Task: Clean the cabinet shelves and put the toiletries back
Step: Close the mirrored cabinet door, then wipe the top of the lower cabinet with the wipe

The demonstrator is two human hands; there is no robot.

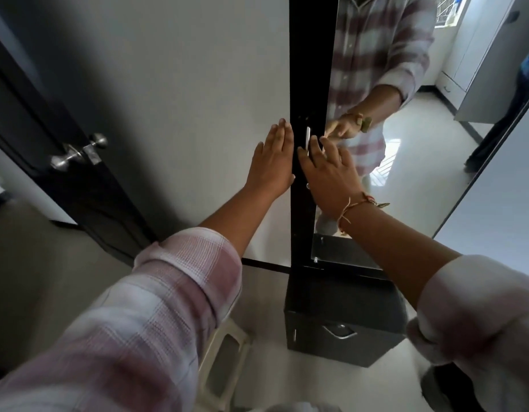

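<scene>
1. While no shelf or toiletry shows anywhere, the cabinet stands shut against the white wall, so the step in hand looks like opening it, the very start of the task (or, less likely, the close after everything is back; the view cannot settle this).
2. The left hand lies flat and spread on the wall, fingertips at the cabinet's left edge, holding nothing.
3. The right hand reaches to the slim handle on the dark frame; its fingers are loosely parted over the bar and touch or nearly touch it, but do not yet look wrapped around it. It holds nothing else.
4. The next move calls for curling those fingers around the handle and pulling the door outward, with the left hand bracing; the body must give the door room to swing.
5. Materials: the frame is glossy black, flat and tall; the handle is a thin bright metal bar; the mirror fills the door's right part, smooth and likely to take smears.
6. A dark box with a metal pull stands at the cabinet's foot, and a pale stool is just beside its left edge.
</scene>
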